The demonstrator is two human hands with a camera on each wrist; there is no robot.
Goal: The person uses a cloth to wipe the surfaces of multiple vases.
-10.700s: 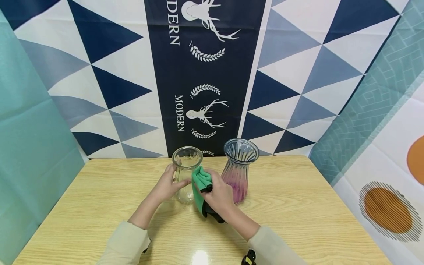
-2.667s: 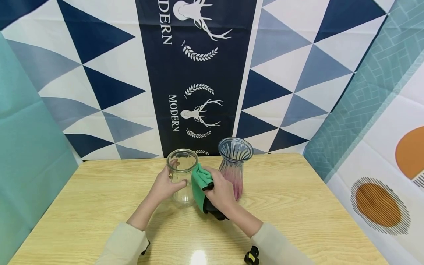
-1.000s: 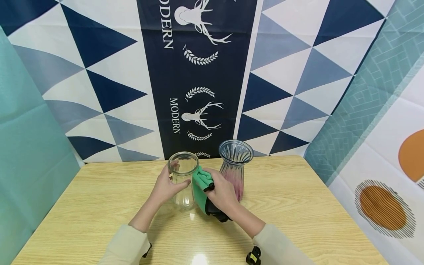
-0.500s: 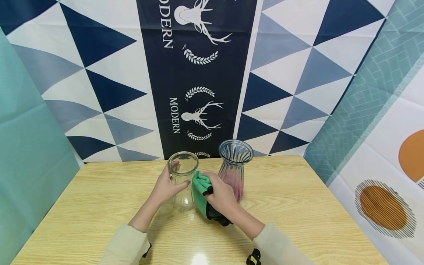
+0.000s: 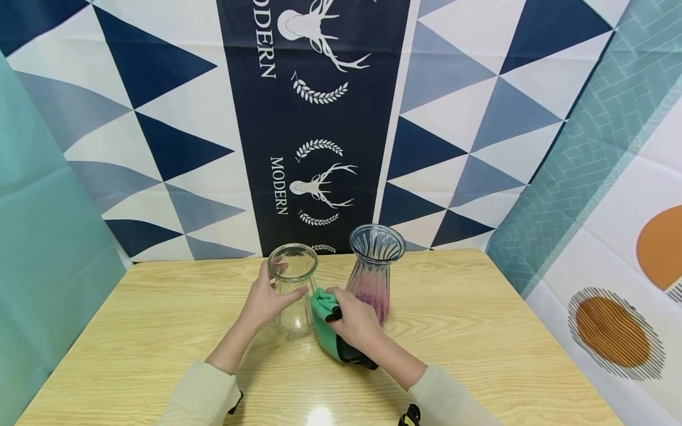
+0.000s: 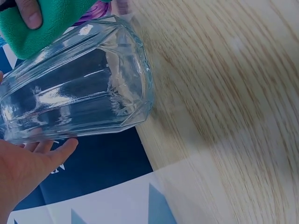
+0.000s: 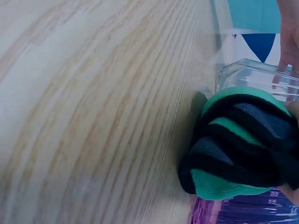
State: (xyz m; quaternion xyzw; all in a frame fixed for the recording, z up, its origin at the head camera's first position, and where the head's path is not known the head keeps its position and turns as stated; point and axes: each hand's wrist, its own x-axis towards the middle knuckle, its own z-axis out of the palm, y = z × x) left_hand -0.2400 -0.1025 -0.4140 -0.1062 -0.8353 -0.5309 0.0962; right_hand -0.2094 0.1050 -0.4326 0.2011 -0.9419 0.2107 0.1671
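Observation:
A clear glass vase (image 5: 294,316) with faceted sides stands upright on the table. My left hand (image 5: 264,299) grips it from the left, thumb across the front and fingers behind. In my right hand (image 5: 356,319) is a folded green cloth (image 5: 326,331) with black edging, pressed to the vase's right side. The left wrist view shows the cloth (image 6: 42,30) lying along the glass vase (image 6: 79,88). From the right wrist, the bunched cloth (image 7: 229,140) shows its dark inner folds and hangs close over the table.
A second ribbed vase (image 5: 375,278), blue at the rim and pink toward the base, stands just right of my right hand. The wooden table (image 5: 133,343) ends at a patterned backdrop (image 5: 325,148) behind the vases. A teal curtain (image 5: 48,236) borders the left side.
My right hand has slid the cloth down the clear vase's side, from near the rim toward the lower half. The left hand keeps its hold, and both vases stay in place.

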